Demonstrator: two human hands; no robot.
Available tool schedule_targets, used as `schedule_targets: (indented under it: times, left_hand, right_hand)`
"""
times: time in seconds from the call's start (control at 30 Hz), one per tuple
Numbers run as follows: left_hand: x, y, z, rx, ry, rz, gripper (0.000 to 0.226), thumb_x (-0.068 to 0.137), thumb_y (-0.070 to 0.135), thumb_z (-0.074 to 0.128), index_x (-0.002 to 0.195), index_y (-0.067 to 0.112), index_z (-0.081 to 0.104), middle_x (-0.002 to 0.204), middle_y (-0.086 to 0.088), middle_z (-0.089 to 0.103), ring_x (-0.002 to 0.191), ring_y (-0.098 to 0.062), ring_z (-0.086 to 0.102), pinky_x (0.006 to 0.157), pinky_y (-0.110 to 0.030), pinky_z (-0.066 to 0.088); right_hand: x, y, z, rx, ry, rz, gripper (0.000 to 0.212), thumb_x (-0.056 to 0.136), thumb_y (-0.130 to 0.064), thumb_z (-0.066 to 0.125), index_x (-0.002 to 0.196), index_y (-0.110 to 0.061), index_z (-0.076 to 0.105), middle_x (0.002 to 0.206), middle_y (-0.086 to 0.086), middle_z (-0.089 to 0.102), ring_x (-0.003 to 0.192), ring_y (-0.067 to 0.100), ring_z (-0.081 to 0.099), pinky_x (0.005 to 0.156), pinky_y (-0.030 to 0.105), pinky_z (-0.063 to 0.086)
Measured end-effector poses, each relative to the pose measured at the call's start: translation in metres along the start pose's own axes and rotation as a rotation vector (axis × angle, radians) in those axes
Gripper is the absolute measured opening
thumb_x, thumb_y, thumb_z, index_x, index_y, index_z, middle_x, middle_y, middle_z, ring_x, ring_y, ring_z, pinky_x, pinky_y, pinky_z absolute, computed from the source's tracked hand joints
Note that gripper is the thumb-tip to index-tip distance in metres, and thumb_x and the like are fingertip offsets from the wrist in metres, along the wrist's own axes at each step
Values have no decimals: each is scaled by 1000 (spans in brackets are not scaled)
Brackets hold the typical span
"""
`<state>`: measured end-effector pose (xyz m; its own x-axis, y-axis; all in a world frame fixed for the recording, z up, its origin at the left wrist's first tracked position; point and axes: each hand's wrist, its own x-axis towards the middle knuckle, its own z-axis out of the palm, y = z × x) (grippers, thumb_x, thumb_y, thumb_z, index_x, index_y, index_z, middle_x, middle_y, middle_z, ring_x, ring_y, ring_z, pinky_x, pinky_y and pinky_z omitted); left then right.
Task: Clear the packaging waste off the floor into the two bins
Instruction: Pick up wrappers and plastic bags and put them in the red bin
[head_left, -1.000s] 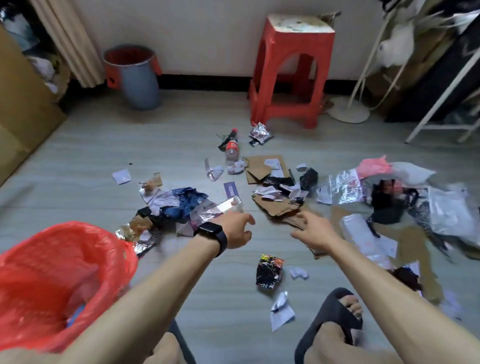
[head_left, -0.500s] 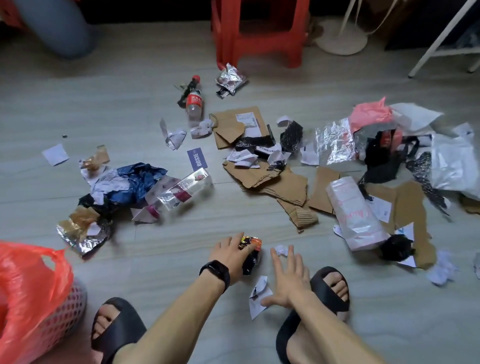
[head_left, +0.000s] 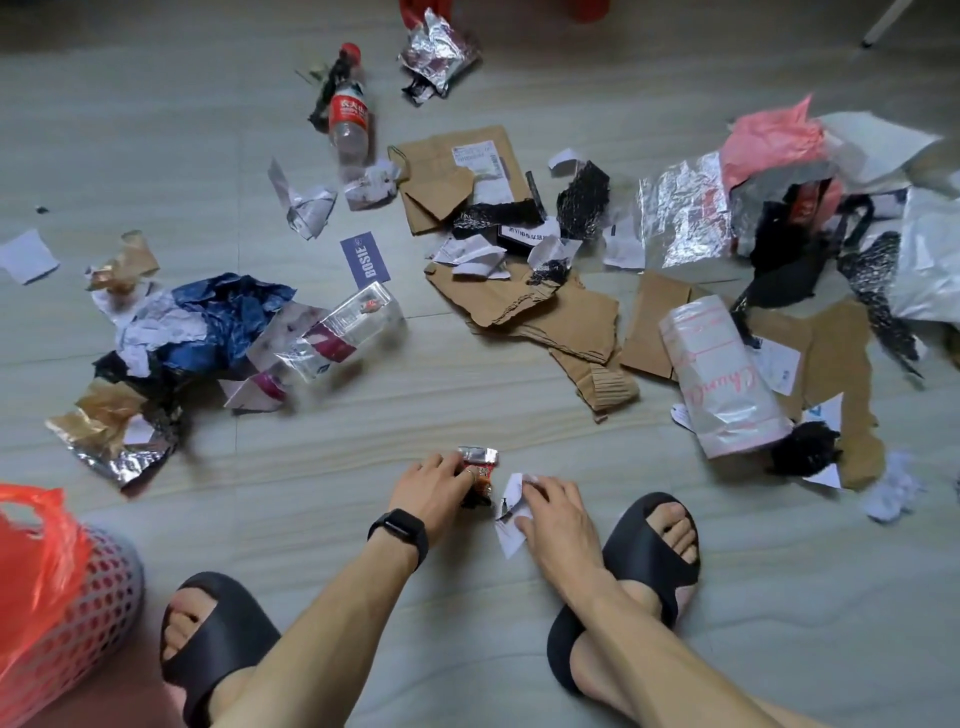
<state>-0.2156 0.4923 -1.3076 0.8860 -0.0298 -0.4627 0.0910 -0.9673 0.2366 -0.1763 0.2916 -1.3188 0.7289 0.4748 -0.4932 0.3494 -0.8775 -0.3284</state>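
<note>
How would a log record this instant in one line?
left hand: grips snack wrapper | right hand: on white paper scrap, grip unclear | red-bagged basket: lower left | floor: litter scattered

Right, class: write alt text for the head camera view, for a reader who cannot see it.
A person's left hand grips a crumpled snack wrapper on the floor while the right hand rests on a white paper scrap, between feet in black slippers. Torn cardboard, foil and a plastic bottle lie scattered beyond; a red-bagged bin stands at left.

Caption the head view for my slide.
Left hand grips a snack wrapper; right hand touches a paper scrap.
</note>
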Motion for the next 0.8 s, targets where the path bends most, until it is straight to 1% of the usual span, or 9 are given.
schedule_targets:
  times: [0.07, 0.13, 0.17, 0.23, 0.33, 0.5, 0.63, 0.73, 0.8]
  left_hand:
    - [-7, -6, -3, -58, 8, -49, 33, 92, 8, 51, 123, 17, 61, 128, -10, 55, 113, -35, 54, 76, -41, 45]
    - [-13, -13, -13, -102, 55, -101, 30, 94, 15, 55, 123, 20, 60, 122, -7, 58, 110, -34, 56, 70, -39, 44]
    - [-21, -18, -23, -126, 76, -120, 29, 95, 21, 56, 124, 22, 59, 119, -6, 59, 108, -33, 57, 68, -38, 43]
    - [-28, -26, -43, -155, 95, -146, 26, 97, 31, 55, 123, 25, 57, 115, -2, 59, 105, -31, 59, 68, -36, 43]
    - [-47, -47, -83, -167, 194, -197, 24, 98, 41, 55, 119, 29, 56, 112, 3, 61, 103, -28, 61, 69, -37, 48]
    - [-90, -76, -155, -76, 306, -267, 24, 98, 40, 55, 120, 29, 57, 115, 4, 64, 103, -24, 62, 72, -35, 52]
    - [-147, -109, -215, 55, 366, -302, 21, 98, 36, 53, 118, 29, 57, 112, 2, 65, 99, -25, 62, 72, -36, 53]
    - [-191, -134, -257, 165, 385, -352, 24, 98, 33, 54, 122, 28, 58, 113, -1, 66, 100, -27, 63, 64, -30, 41]
    - [-239, -157, -276, 187, 420, -449, 25, 98, 34, 55, 122, 27, 59, 113, -4, 67, 101, -29, 63, 64, -30, 38]
  right_hand:
    - [3, 4, 9, 25, 96, -14, 30, 84, -17, 75, 114, -16, 70, 111, 1, 64, 105, 28, 60, 74, 36, 55]
    - [6, 3, 6, -3, 82, 15, 9, 83, -11, 73, 90, -16, 69, 91, 3, 62, 86, 30, 63, 61, 34, 47]
    - [6, -3, 0, -10, 52, 45, 6, 87, -11, 65, 85, -16, 65, 88, 5, 60, 83, 32, 61, 62, 34, 42]
    - [7, -4, -8, 16, -21, 134, 13, 90, -11, 51, 82, -18, 59, 87, 4, 58, 85, 31, 59, 65, 34, 38]
    - [5, -17, -29, 93, -16, 171, 16, 89, -14, 53, 94, -20, 67, 97, 4, 68, 93, 28, 63, 70, 33, 46]
    - [11, -70, -87, 164, 88, 56, 16, 95, -27, 55, 99, -18, 67, 102, 9, 69, 99, 33, 62, 76, 34, 44]
    - [11, -139, -143, 208, 229, -86, 10, 91, -27, 59, 91, -22, 68, 95, 5, 71, 89, 27, 62, 71, 34, 47]
    - [9, -193, -176, 233, 315, -212, 8, 91, -25, 62, 89, -22, 69, 90, 0, 71, 83, 19, 63, 73, 40, 56]
    - [-3, -243, -189, 245, 334, -328, 7, 91, -23, 64, 91, -23, 70, 91, -1, 72, 84, 17, 64, 75, 41, 58]
